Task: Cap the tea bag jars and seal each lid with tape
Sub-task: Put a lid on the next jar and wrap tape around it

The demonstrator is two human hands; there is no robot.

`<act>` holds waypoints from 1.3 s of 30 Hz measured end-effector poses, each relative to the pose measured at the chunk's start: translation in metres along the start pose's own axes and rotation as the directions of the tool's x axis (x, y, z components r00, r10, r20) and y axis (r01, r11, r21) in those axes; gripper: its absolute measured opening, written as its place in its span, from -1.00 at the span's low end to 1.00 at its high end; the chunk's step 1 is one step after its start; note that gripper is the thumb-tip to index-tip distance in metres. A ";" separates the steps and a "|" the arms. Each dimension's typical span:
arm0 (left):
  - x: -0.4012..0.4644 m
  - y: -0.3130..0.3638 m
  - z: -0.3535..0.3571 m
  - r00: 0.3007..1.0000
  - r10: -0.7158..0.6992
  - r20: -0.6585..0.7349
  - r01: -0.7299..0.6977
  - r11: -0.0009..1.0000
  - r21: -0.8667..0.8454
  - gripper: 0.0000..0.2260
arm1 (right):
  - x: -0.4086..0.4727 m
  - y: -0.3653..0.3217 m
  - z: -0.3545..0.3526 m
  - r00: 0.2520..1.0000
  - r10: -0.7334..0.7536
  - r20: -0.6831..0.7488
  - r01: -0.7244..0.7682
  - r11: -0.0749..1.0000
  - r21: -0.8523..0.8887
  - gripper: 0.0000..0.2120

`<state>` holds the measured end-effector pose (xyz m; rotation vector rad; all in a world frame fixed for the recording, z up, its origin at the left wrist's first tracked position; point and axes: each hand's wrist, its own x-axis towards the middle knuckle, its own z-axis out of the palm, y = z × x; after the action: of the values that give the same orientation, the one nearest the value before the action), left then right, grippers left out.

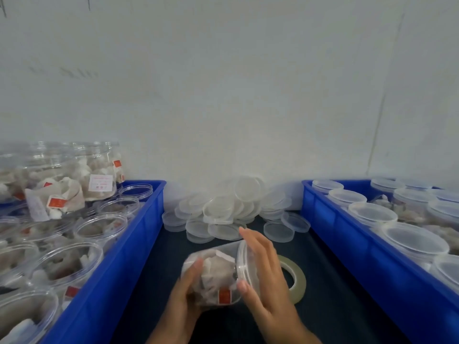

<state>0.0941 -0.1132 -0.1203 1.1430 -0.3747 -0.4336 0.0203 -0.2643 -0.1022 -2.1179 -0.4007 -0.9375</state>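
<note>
A clear plastic jar [213, 274] full of tea bags lies on its side above the dark table, its mouth pointing right. My left hand [183, 296] grips the jar's base from below and the left. A clear lid [244, 264] sits on the jar's mouth, and my right hand [263, 276] lies over it with the palm against its top and the thumb on its rim. A roll of clear tape [296, 281] lies flat on the table just right of my right hand, partly hidden by it.
A heap of loose clear lids [233, 209] lies at the back against the wall. The blue crate [116, 264] on the left holds several uncapped jars of tea bags. The blue crate [360, 247] on the right holds several capped jars.
</note>
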 end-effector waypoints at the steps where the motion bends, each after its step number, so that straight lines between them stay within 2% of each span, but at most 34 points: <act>1: 0.000 0.000 0.002 1.000 -0.001 -0.007 0.002 1.000 0.008 -0.76 | 0.000 0.000 0.001 0.999 0.021 -0.026 -0.021 1.000 0.001 -0.46; 3: 0.000 -0.001 0.006 0.997 0.051 -0.055 -0.048 0.997 0.066 -0.69 | 0.000 -0.001 0.006 0.981 0.180 -0.070 -0.168 0.975 0.146 -0.54; 6: 0.001 -0.001 0.008 0.977 0.178 -0.117 -0.146 0.960 0.239 -0.41 | 0.001 -0.001 0.015 0.880 0.474 -0.029 -0.413 0.794 0.446 -0.60; 8: 0.001 -0.003 0.007 0.971 0.210 -0.115 -0.172 0.946 0.273 -0.42 | 0.001 0.003 0.014 0.832 0.554 0.030 -0.492 0.713 0.500 -0.49; 10: 0.002 -0.004 0.006 0.977 0.178 -0.115 -0.147 0.960 0.237 -0.46 | -0.001 0.003 0.009 0.889 0.454 0.066 -0.435 0.789 0.433 -0.39; 12: 0.001 -0.003 0.004 0.988 0.131 -0.083 -0.118 0.982 0.144 -0.44 | 0.000 0.002 0.003 0.962 0.260 0.082 -0.272 0.912 0.306 -0.36; 14: -0.001 0.000 0.003 0.996 0.079 -0.048 -0.076 0.996 0.051 -0.47 | 0.001 0.001 -0.002 0.987 0.129 0.095 -0.145 0.972 0.186 -0.39; 16: -0.004 0.001 0.004 0.998 0.050 -0.039 -0.049 0.999 0.024 -0.50 | 0.000 0.002 -0.001 0.993 0.071 0.093 -0.081 0.989 0.120 -0.47; 18: -0.005 0.000 0.006 0.992 0.103 -0.070 -0.098 0.993 0.070 -0.52 | 0.001 0.001 0.004 0.988 0.148 0.032 -0.152 0.967 0.206 -0.58; 20: -0.005 -0.001 0.007 0.974 0.197 -0.109 -0.180 0.972 0.153 -0.50 | 0.002 -0.005 0.009 0.933 0.357 0.036 -0.346 0.869 0.354 -0.69; 22: -0.005 -0.002 0.008 0.964 0.237 -0.119 -0.220 0.965 0.140 -0.45 | 0.003 -0.008 0.009 0.902 0.430 0.045 -0.420 0.845 0.331 -0.60; 24: -0.006 -0.001 0.008 0.974 0.200 -0.103 -0.199 0.980 0.023 -0.48 | 0.001 -0.010 0.007 0.959 0.273 -0.071 -0.260 0.954 0.151 -0.40; 26: -0.007 0.002 0.007 0.991 0.109 -0.073 -0.116 0.989 -0.093 -0.51 | 0.001 -0.006 0.000 0.999 0.015 -0.049 -0.020 0.995 -0.098 -0.37; 27: -0.007 0.003 0.006 0.996 0.073 -0.061 -0.079 0.991 -0.104 -0.48 | 0.001 -0.004 -0.004 0.998 -0.058 -0.015 0.055 0.987 -0.149 -0.38; 30: -0.008 0.003 0.005 0.999 0.031 -0.033 -0.032 0.999 -0.032 -0.42 | 0.003 -0.003 -0.008 0.998 -0.056 0.019 0.058 0.995 -0.083 -0.40; 32: -0.009 0.002 0.008 1.000 0.019 -0.025 -0.019 1.000 0.015 -0.46 | 0.002 -0.002 -0.008 1.000 -0.017 0.017 0.019 0.991 -0.134 -0.45; 35: -0.009 0.004 0.011 0.998 0.051 -0.047 -0.048 0.996 0.070 -0.50 | 0.001 0.003 -0.006 0.999 0.043 0.007 -0.040 0.976 -0.213 -0.52; 39: -0.008 0.008 0.011 0.990 0.090 -0.108 -0.083 0.994 0.073 -0.52 | 0.003 0.005 -0.005 0.992 0.128 0.002 -0.126 0.980 -0.156 -0.54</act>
<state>0.0831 -0.1150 -0.1095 1.2075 -0.3429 -0.2815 0.0222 -0.2717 -0.1007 -2.2622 -0.2002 -0.9072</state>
